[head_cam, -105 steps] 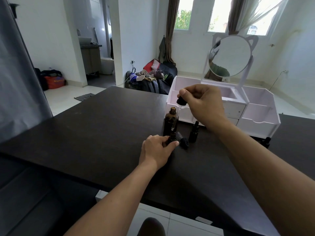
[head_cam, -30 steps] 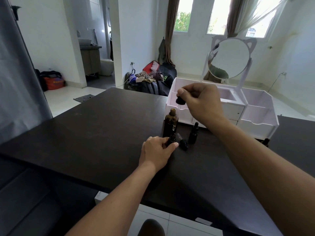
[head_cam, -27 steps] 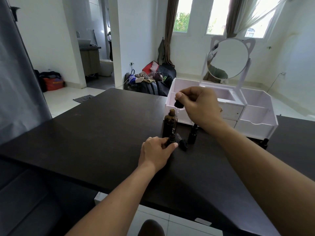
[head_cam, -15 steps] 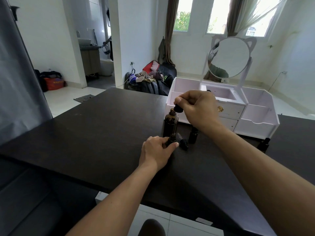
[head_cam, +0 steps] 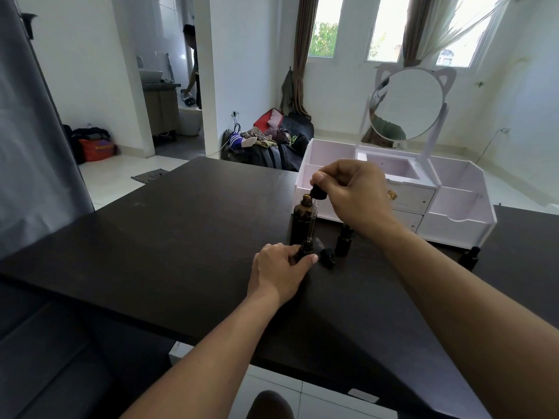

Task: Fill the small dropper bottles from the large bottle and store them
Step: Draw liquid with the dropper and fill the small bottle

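Just right of the frame's centre, the large bottle, dark amber glass, stands open-necked on the dark counter; how full it is cannot be told through the glass. The right hand pinches the black bulb of a dropper beside that neck, the thin glass tube running down in front of the large bottle to the mouth of a small dropper bottle. The left hand curls its fingers and thumb round this small bottle, which stands on the counter just in front of the large one. A loose dropper cap lies beside it, and a capped small bottle stands just right. Another small bottle stands at the far right. Behind them sits a white organiser with open compartments, drawers and a cat-eared mirror. No label or writing can be read on any bottle.
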